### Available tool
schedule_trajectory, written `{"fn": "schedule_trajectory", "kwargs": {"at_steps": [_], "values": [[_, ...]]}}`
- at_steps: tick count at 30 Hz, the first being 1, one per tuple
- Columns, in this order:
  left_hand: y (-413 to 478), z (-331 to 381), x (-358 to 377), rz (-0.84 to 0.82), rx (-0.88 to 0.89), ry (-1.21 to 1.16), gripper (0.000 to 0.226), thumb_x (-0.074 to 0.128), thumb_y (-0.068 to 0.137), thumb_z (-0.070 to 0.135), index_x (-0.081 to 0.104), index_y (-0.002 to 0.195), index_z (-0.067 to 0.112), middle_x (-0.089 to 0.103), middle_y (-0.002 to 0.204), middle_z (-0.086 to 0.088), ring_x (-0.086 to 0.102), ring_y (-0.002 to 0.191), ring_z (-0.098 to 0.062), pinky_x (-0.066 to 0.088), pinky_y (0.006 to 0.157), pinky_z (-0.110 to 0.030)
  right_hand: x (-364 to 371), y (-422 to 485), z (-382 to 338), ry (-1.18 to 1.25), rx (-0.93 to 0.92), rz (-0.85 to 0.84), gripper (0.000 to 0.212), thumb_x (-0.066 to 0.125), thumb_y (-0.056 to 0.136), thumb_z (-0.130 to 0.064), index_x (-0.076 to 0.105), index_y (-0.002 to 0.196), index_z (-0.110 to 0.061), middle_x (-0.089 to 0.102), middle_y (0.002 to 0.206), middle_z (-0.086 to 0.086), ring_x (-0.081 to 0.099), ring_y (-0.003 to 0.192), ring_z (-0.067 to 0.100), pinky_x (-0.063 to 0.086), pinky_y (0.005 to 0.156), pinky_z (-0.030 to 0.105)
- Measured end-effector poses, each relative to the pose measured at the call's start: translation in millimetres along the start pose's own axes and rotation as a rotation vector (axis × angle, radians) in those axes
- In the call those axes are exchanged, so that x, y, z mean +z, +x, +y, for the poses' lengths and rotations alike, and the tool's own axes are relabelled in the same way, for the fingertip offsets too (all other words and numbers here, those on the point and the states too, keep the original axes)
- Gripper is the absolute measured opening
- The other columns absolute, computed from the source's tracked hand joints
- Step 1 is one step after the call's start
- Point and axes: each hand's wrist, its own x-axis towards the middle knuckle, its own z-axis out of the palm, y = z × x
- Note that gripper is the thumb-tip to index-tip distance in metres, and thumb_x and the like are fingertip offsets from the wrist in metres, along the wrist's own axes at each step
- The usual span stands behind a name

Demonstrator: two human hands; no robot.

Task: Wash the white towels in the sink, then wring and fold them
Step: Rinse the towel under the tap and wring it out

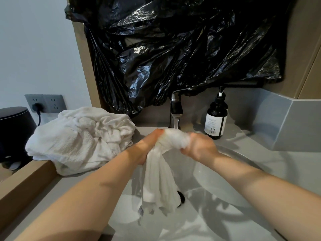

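Left hand [147,145] first: on my feed its fingers are curled tight round one end of a bunched white towel [161,173], held over the sink [234,214]. I see the towel's twisted top stretched between the two hands, right under the stream from the faucet [176,108], while its loose end hangs down into the basin, partly hiding the dark drain [181,199]. To its right, the right hand [199,148] clenches the other end of that bunch, fingers wrapped round it. Sweeping the rest from the left, I see a black appliance [15,129] at the frame's edge, with a plug in the grey wall socket [46,103] behind it. A heap of white towels [81,136] lies crumpled on the tabletop [295,162] just left of the sink. Black plastic sheeting [173,49] covers the wall above the faucet. A dark pump bottle [216,117] stands upright on the tabletop right of the faucet, near the right hand
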Motion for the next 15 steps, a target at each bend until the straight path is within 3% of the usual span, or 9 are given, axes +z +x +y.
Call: {"fn": "schedule_trajectory", "kwargs": {"at_steps": [4, 7, 10, 11, 13, 15], "values": [[-0.1, -3.3, 11.1, -0.03, -0.035, -0.029, 0.038, 0.047, 0.1, 0.044, 0.059, 0.119, 0.013, 0.065, 0.082, 0.0, 0.062, 0.071, -0.013, 0.053, 0.067, -0.027, -0.6, 0.7, 12.9, -0.154, -0.065, 0.107, 0.033, 0.056, 0.085, -0.041, 0.055, 0.111, -0.022, 0.066, 0.106, 0.002, 0.062, 0.101, 0.024, 0.038, 0.069, 0.027], [-0.8, -4.8, 15.5, -0.102, -0.089, -0.07, 0.036, 0.046, 0.1, 0.041, 0.059, 0.115, 0.011, 0.065, 0.064, 0.0, 0.062, 0.055, -0.01, 0.049, 0.051, -0.021, -0.7, 1.0, 21.6, -0.211, -0.086, 0.152, 0.036, 0.057, 0.087, -0.042, 0.053, 0.114, -0.019, 0.067, 0.105, 0.002, 0.064, 0.1, 0.025, 0.038, 0.068, 0.027], [2.2, -11.4, 15.6, -0.059, -0.041, -0.049, 0.03, 0.045, 0.101, 0.047, 0.054, 0.109, 0.02, 0.06, 0.085, 0.005, 0.06, 0.074, -0.009, 0.053, 0.073, -0.028, 0.3, 1.2, 25.8, -0.279, -0.137, 0.207, 0.039, 0.055, 0.089, -0.044, 0.052, 0.116, -0.016, 0.069, 0.103, 0.002, 0.066, 0.096, 0.027, 0.035, 0.064, 0.028], [1.0, -12.2, 15.3, -0.076, -0.047, -0.048, 0.029, 0.044, 0.101, 0.047, 0.054, 0.104, 0.02, 0.06, 0.085, 0.004, 0.059, 0.073, -0.009, 0.053, 0.073, -0.028, -0.2, 2.2, 27.4, -0.292, -0.151, 0.217, 0.039, 0.055, 0.09, -0.044, 0.052, 0.116, -0.015, 0.069, 0.103, 0.003, 0.066, 0.096, 0.028, 0.034, 0.064, 0.028], [-4.4, -10.0, 16.6, -0.137, -0.152, -0.071, 0.036, 0.046, 0.099, 0.047, 0.057, 0.092, 0.013, 0.062, 0.066, 0.0, 0.059, 0.054, -0.01, 0.052, 0.052, -0.026, -0.3, 3.3, 29.2, -0.293, -0.186, 0.234, 0.04, 0.058, 0.089, -0.042, 0.053, 0.113, -0.012, 0.069, 0.101, 0.005, 0.066, 0.092, 0.03, 0.034, 0.062, 0.029], [-2.5, -9.1, 14.9, -0.157, -0.233, -0.088, 0.048, 0.049, 0.095, 0.054, 0.062, 0.091, 0.008, 0.062, 0.058, -0.004, 0.058, 0.044, -0.014, 0.046, 0.043, -0.022, -2.4, 2.4, 29.9, -0.323, -0.266, 0.324, 0.043, 0.078, 0.071, -0.038, 0.06, 0.094, -0.007, 0.069, 0.079, 0.006, 0.068, 0.067, 0.029, 0.036, 0.051, 0.027]]}}
